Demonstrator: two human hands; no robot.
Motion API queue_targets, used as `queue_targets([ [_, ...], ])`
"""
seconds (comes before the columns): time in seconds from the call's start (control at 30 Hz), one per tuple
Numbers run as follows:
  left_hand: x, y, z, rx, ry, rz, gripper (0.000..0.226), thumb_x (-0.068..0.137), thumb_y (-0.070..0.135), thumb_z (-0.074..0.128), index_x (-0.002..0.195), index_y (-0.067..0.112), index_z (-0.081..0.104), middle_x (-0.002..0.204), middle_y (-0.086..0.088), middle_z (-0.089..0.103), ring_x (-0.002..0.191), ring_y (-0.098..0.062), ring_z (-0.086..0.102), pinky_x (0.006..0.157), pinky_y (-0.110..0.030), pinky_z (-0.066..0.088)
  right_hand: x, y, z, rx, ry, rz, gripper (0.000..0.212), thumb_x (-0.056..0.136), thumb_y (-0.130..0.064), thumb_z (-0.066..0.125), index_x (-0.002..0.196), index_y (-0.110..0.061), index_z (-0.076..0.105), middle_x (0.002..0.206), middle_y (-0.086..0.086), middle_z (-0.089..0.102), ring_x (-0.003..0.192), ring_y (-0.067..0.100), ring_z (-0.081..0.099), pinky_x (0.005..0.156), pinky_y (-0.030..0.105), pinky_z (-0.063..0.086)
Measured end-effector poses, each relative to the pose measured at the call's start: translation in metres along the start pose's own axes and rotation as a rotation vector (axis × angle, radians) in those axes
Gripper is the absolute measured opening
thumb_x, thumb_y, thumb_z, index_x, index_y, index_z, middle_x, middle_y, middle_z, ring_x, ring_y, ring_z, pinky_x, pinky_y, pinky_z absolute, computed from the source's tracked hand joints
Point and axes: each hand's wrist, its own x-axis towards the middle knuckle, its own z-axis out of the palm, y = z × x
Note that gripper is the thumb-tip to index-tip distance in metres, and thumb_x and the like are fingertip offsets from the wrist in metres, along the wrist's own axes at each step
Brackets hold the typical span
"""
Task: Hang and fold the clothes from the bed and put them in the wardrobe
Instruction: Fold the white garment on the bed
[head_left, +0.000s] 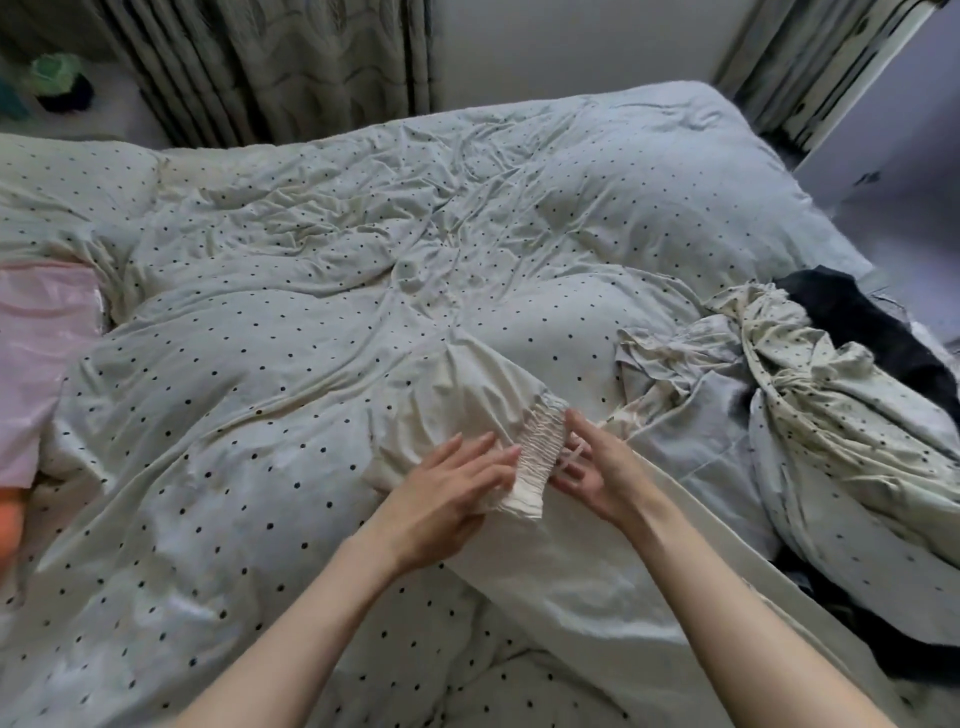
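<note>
Bed (363, 260): hands (514, 478) flatten cream garment's (498, 395) cuff.

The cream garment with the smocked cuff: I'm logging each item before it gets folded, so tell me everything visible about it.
The cream garment is plain, soft, wrinkled fabric, lying flat on the polka-dot duvet. It ends in a narrow shirred, elasticated band with a small frill. The left hand rests on the fabric beside the band; the right hand touches its other side with straight fingers. Its full shape cannot be told.
</note>
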Motion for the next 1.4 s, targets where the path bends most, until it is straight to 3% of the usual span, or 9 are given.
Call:
queue_targets([
  [0.1,-0.011,0.0,0.017,0.148,-0.142,-0.024,0.047,0.089,0.015,0.051,0.134,0.026,0.042,0.155,0.015,0.005,0.143,-0.018,-0.005,0.115,-0.044,-0.015,-0.001,0.012,0.004,-0.097,0.168,-0.146,0.01,0.089,-0.009,0.059,0.081,-0.014,0.056,0.071,0.003,0.061,0.059,0.013,0.06,0.054,0.026,0.051],
  [0.2,-0.019,-0.006,0.026,0.21,-0.349,-0.099,0.044,0.091,0.039,0.049,0.134,0.031,0.042,0.155,0.016,0.008,0.144,-0.014,-0.006,0.116,-0.048,-0.012,-0.004,0.031,0.002,-0.318,0.364,-0.231,0.014,0.085,-0.001,0.056,0.081,-0.013,0.049,0.087,0.009,0.054,0.077,0.02,0.052,0.071,0.034,0.046],
  [0.33,-0.012,-0.014,0.015,0.149,0.119,-0.069,0.025,0.072,0.003,0.074,0.096,0.01,0.07,0.103,-0.011,0.067,0.102,-0.032,0.062,0.094,-0.047,0.045,-0.021,0.064,0.004,-0.897,0.624,-0.54,0.038,0.085,-0.008,0.056,0.122,-0.008,0.049,0.128,0.011,0.046,0.119,0.026,0.044,0.102,0.039,0.036],
  [0.43,0.008,-0.032,0.003,0.12,0.336,-0.465,0.045,0.075,0.01,0.076,0.117,0.008,0.06,0.111,-0.016,0.058,0.103,-0.035,0.057,0.083,-0.045,0.046,-0.025,0.091,0.018,-1.336,0.439,-0.799,0.047,0.085,-0.016,0.06,0.131,-0.012,0.05,0.142,0.013,0.041,0.134,0.028,0.035,0.11,0.044,0.026],
  [0.53,0.026,-0.053,-0.004,-0.216,0.103,-0.842,0.072,0.081,0.039,0.071,0.139,0.011,0.038,0.136,-0.01,0.046,0.126,-0.028,0.044,0.101,-0.04,0.038,-0.014,0.106,0.026,-1.472,0.251,-0.59,0.055,0.096,-0.034,0.044,0.147,-0.019,0.027,0.158,0.007,0.012,0.146,0.021,0.006,0.116,0.034,0.013],
  [0.73,0.045,-0.064,-0.017,-0.457,0.107,-0.885,0.008,0.073,0.02,0.072,0.076,0.014,0.067,0.085,-0.008,0.07,0.087,-0.025,0.066,0.07,-0.031,0.049,0.016,0.101,0.037,-1.365,0.099,-0.495,0.065,0.097,-0.036,0.043,0.151,-0.02,0.011,0.159,0.011,-0.005,0.145,0.028,-0.011,0.117,0.035,-0.004],
  [1.03,0.077,-0.072,-0.118,0.175,0.501,-0.726,0.012,0.082,0.017,0.06,0.089,0.008,0.057,0.101,-0.018,0.06,0.092,-0.041,0.056,0.065,-0.037,0.035,0.069,0.02,0.134,-1.23,-0.189,-0.732,0.07,0.096,-0.023,0.05,0.151,-0.01,0.008,0.156,0.02,0.001,0.145,0.032,-0.002,0.116,0.036,0.006],
  [1.23,0.072,-0.034,-0.077,0.222,0.297,-0.616,0.028,0.088,0.02,0.054,0.114,0.008,0.055,0.111,-0.014,0.052,0.103,-0.035,0.053,0.075,-0.041,0.041,0.045,0.034,0.067,-0.739,0.112,-0.572,0.033,0.098,-0.009,0.041,0.127,-0.007,0.056,0.14,0.012,0.048,0.128,0.023,0.046,0.106,0.025,0.034],
  [1.4,0.078,-0.001,-0.027,0.02,-0.333,-0.531,0.074,0.083,0.048,0.06,0.145,0.022,0.027,0.134,-0.01,0.04,0.124,-0.028,0.042,0.097,-0.04,0.042,0.02,0.031,0.003,0.127,0.246,-0.148,0.034,0.103,-0.036,0.029,0.113,-0.011,0.051,0.11,0.011,0.062,0.087,0.02,0.064,0.075,0.034,0.053],
])
